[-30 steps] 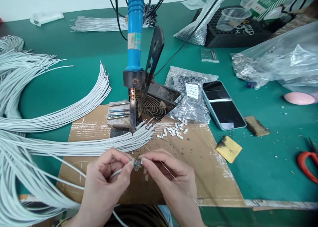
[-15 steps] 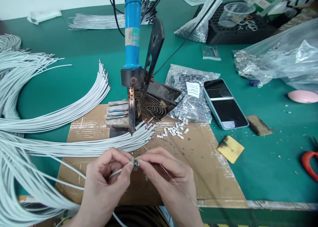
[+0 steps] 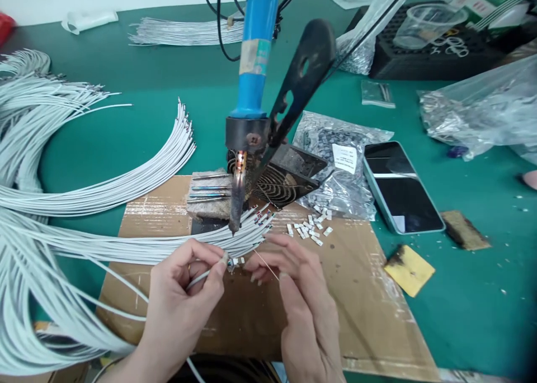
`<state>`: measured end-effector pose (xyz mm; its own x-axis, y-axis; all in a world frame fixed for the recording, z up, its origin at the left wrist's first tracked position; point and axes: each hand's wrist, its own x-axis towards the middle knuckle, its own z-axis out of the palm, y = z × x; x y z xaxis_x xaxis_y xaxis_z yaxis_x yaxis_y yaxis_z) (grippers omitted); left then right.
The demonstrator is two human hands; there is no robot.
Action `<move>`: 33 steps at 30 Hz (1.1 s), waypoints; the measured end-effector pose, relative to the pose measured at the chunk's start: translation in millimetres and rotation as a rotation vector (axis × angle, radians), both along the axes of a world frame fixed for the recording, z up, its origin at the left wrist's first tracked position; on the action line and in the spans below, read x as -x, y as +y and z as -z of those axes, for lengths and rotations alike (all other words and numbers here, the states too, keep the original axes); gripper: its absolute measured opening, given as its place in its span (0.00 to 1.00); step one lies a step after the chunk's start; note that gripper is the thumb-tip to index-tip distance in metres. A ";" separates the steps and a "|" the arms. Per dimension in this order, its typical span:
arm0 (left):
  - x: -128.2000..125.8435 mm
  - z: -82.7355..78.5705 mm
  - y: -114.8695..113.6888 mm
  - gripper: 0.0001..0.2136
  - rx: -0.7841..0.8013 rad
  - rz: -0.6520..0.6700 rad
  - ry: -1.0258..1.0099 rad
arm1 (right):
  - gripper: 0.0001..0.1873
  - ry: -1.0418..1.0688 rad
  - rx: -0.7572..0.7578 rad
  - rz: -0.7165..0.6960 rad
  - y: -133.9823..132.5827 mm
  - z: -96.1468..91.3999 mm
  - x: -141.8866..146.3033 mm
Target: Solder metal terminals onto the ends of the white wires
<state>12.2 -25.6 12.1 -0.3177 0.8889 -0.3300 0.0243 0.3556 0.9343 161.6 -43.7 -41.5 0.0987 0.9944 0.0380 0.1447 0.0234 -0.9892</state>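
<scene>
My left hand (image 3: pixel 187 293) pinches the end of a white cable (image 3: pixel 197 279) between thumb and forefinger. Beyond the fingertips a small white chip-like piece (image 3: pixel 238 261) shows at the cable's tip; how it is joined there is too small to tell. Just right of it is my right hand (image 3: pixel 300 293), its fingers loosely bent and the thumb against their side. A thin solder wire (image 3: pixel 266 264) sticks out from between that thumb and the fingers. Above both hands, a blue-handled soldering iron (image 3: pixel 251 86) points tip-down in its stand.
Bundles of white cables (image 3: pixel 138 246) cover the left side and run under the iron tip. Loose white chips (image 3: pixel 310 226) are scattered on the cardboard (image 3: pixel 356 316). A phone (image 3: pixel 405 187), a yellow sponge (image 3: pixel 409 270) and a plastic bag of parts (image 3: pixel 339 131) lie to the right.
My right hand has drawn back rightward from the cable tip and its fingers have loosened. The white piece there is now exposed. The view has shifted slightly left.
</scene>
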 end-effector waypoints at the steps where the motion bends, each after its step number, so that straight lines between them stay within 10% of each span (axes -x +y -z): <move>1: 0.4 1.4 1.7 0.07 -0.007 -0.004 -0.004 | 0.15 -0.030 -0.012 0.018 1.3 0.4 -0.5; 33: -2.9 10.3 24.0 0.06 -0.186 0.030 0.068 | 0.13 0.043 0.025 0.129 24.3 -32.8 16.1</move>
<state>15.1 -1.7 1.8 -0.3060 0.9420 -0.1378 0.0972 0.1749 0.9798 145.6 -19.5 -8.7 0.2264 0.9740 0.0062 0.1027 -0.0175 -0.9946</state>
